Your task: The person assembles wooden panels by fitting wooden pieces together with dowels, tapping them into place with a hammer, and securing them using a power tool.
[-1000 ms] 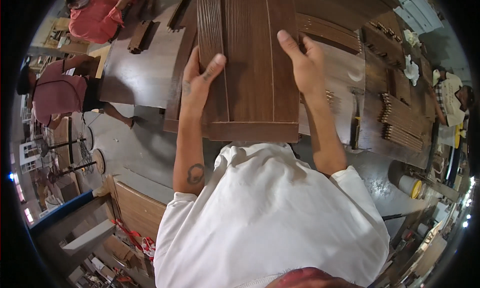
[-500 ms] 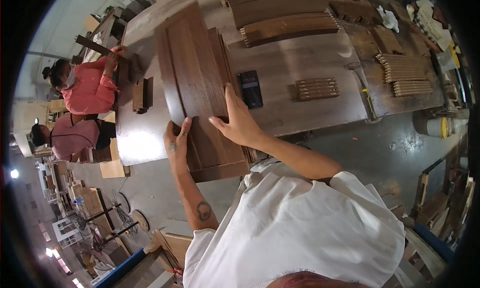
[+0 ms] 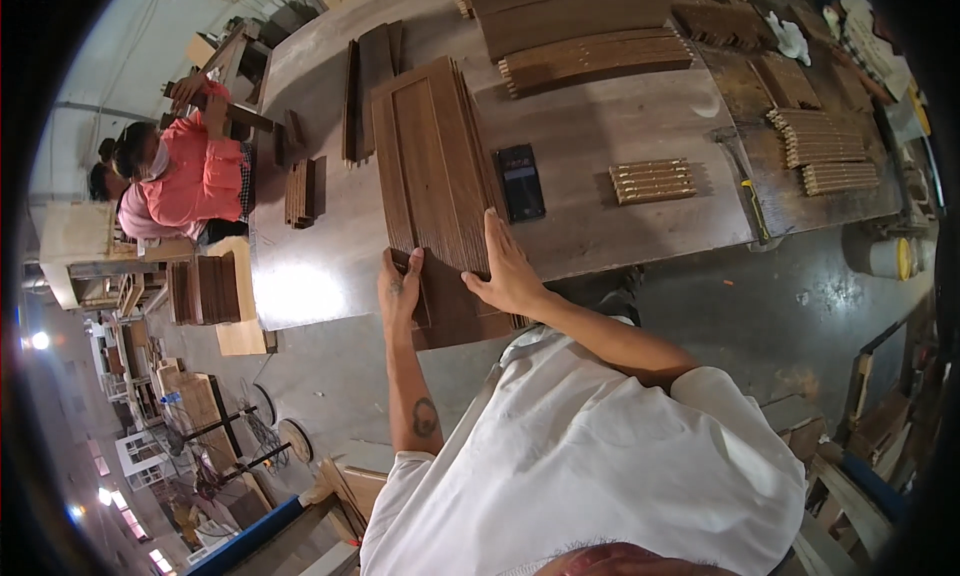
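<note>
A long dark brown framed wooden panel [image 3: 430,181], like a cabinet door, lies lengthwise over a stack of similar panels [image 3: 478,126], whose edges show along its right side. Its near end juts past the front of the table. My left hand [image 3: 398,284] is closed on the left edge, with the thumb on the top face. On the opposite edge my right hand [image 3: 512,276] grips, its thumb lying over the top and its fingers along the side. The undersides of both hands' fingers are partly hidden. A black phone [image 3: 519,183] lies just right of the panel.
Narrow boards [image 3: 375,86] lie beyond the panel's left side. Small slat bundles [image 3: 652,181] and larger wood stacks [image 3: 600,61] occupy the table [image 3: 590,131]. A yellow-handled hammer [image 3: 752,206] rests near the right edge. At left, a person in pink [image 3: 195,176] holds a board.
The panel has come down and turned straighter over the stack, both hands moving with it. Narrow boards behind it now show. The person in pink has shifted their board.
</note>
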Motion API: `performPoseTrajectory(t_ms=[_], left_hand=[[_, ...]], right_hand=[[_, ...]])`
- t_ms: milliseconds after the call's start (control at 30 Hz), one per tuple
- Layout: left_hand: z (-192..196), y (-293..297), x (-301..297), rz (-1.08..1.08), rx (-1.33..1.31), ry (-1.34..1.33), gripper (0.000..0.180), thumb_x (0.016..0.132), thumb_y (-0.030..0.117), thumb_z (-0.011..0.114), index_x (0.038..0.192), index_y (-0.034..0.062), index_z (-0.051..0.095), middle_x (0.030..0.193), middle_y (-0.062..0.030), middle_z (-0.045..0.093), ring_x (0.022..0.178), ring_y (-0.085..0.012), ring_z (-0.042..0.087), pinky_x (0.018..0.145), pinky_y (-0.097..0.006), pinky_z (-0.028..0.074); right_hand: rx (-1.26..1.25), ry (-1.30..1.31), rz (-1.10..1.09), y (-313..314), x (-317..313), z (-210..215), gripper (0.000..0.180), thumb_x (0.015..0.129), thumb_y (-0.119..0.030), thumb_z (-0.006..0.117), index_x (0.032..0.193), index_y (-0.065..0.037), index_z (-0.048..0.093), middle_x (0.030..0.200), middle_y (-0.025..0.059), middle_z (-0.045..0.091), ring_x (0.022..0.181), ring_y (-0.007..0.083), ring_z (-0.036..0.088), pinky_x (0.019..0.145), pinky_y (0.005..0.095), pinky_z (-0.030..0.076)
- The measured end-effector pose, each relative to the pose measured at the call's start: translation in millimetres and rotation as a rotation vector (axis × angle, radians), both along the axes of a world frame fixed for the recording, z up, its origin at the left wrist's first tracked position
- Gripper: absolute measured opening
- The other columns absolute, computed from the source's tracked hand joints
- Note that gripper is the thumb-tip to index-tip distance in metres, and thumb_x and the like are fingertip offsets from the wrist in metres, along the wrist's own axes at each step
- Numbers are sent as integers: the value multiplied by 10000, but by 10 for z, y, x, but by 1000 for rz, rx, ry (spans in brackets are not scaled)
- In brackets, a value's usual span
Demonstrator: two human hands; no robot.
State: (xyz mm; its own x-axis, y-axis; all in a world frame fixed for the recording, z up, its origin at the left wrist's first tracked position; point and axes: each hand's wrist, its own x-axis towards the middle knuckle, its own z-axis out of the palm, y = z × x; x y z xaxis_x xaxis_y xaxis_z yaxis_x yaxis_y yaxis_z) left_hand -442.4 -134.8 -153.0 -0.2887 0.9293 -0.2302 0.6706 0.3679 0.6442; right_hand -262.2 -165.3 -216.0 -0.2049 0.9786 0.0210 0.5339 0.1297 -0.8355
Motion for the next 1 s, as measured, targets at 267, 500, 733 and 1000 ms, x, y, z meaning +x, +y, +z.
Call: performPoseTrajectory(t_ms=[267,500,733,1000], left_hand=[[-170,21,-160,-61,67,13,696,852,445,648,1274,-78,467,1128,-278,601,1084,-390,576,896,-391,447],[-178,8,-165,-56,13,61,752,846,492,633,1325,-52,433,1238,-292,538,1184,-409,506,972,-414,405],[-232,-76,-15,-21,465,114,615,897,362,626,1350,6,413,1249,-225,552,1171,-335,526,978,-377,409],[67,-76,1522,-214,502,-643,375,985,315,490,1146,-7,595,1112,-124,637,1053,-203,581,940,-320,443]], right_hand=[[32,89,-79,11,-121,-61,979,821,-260,647,1442,76,-31,1499,310,70,1393,451,144,1134,493,189],[91,71,-96,-26,-117,-60,982,813,-267,660,1441,80,-11,1492,316,90,1382,462,161,1124,504,210],[60,199,-187,-103,415,-117,731,906,-276,573,1427,57,182,1454,300,257,1348,408,297,1105,428,269],[287,-28,-848,-317,2426,-662,561,972,-317,475,1349,85,368,1340,296,445,1275,399,421,1056,407,329]])
